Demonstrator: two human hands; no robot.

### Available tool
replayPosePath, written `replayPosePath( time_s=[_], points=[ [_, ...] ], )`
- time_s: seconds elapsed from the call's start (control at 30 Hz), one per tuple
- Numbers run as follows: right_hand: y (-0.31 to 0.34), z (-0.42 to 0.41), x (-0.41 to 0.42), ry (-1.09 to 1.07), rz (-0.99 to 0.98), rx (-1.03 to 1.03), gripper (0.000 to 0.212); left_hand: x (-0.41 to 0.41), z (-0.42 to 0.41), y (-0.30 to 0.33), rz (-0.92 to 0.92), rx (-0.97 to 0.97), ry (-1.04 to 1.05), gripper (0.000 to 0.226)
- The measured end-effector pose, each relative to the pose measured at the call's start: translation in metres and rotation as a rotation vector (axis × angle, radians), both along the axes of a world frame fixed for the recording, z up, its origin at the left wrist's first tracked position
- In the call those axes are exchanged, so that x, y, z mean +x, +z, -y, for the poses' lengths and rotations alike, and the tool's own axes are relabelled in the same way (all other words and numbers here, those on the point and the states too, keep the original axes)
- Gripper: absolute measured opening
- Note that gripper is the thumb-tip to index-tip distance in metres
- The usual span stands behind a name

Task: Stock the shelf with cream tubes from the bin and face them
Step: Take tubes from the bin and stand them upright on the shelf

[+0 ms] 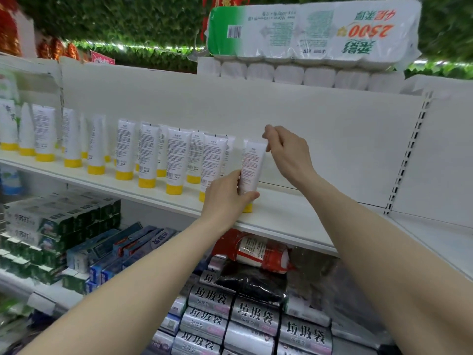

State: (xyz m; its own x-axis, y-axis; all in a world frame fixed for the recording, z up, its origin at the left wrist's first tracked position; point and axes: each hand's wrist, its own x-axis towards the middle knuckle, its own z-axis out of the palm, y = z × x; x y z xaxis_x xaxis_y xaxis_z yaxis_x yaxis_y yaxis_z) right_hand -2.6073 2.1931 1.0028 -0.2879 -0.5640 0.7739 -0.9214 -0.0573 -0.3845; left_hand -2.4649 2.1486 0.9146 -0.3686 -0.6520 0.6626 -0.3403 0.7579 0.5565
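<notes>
A white cream tube (253, 165) with a yellow cap stands cap-down on the white shelf (294, 216), at the right end of a row of several like tubes (174, 162). My left hand (227, 198) grips its lower part just above the cap. My right hand (286, 152) pinches the tube's top crimped edge with its fingertips. The tube's printed back faces me. The bin is out of view.
Right of the held tube the shelf runs bare to a slotted upright (407, 155). A toilet paper pack (314, 32) lies on top. Below are toothpaste boxes (58, 226), a red pack (258, 252) and silver bin-bag rolls (253, 319).
</notes>
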Motion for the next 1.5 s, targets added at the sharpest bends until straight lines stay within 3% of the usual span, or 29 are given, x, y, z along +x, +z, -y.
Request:
replayPosePath(
  time_s=[0.23, 0.4, 0.53, 0.63, 0.7, 0.87, 1.33, 1.5],
  points=[
    [0.006, -0.004, 0.017, 0.067, -0.048, 0.017, 0.048, 0.013, 0.002, -0.013, 0.12, -0.069, 0.064, 0.038],
    [0.008, -0.004, 0.007, 0.058, -0.041, 0.019, 0.043, 0.032, 0.006, -0.01, -0.141, -0.215, 0.197, 0.042],
    [0.005, -0.004, 0.009, -0.038, -0.153, 0.029, 0.048, 0.039, 0.023, -0.007, -0.159, -0.109, 0.276, 0.063],
    [0.0, -0.004, 0.013, -0.029, -0.205, 0.083, 0.026, 0.036, 0.029, -0.007, -0.088, -0.002, 0.255, 0.078],
    [-0.003, -0.001, 0.015, 0.011, -0.153, 0.092, 0.025, 0.034, 0.032, -0.008, -0.02, 0.055, 0.245, 0.074],
    [-0.007, 0.009, 0.019, -0.067, -0.149, 0.074, 0.027, 0.037, 0.038, -0.009, 0.11, 0.073, 0.28, 0.034],
    [-0.015, 0.004, 0.037, -0.15, -0.194, 0.095, 0.03, 0.053, 0.044, -0.009, 0.124, 0.067, 0.196, 0.034],
    [-0.016, -0.011, 0.051, -0.236, -0.284, 0.068, 0.04, 0.08, 0.043, -0.012, 0.129, 0.006, 0.149, 0.054]
  ],
)
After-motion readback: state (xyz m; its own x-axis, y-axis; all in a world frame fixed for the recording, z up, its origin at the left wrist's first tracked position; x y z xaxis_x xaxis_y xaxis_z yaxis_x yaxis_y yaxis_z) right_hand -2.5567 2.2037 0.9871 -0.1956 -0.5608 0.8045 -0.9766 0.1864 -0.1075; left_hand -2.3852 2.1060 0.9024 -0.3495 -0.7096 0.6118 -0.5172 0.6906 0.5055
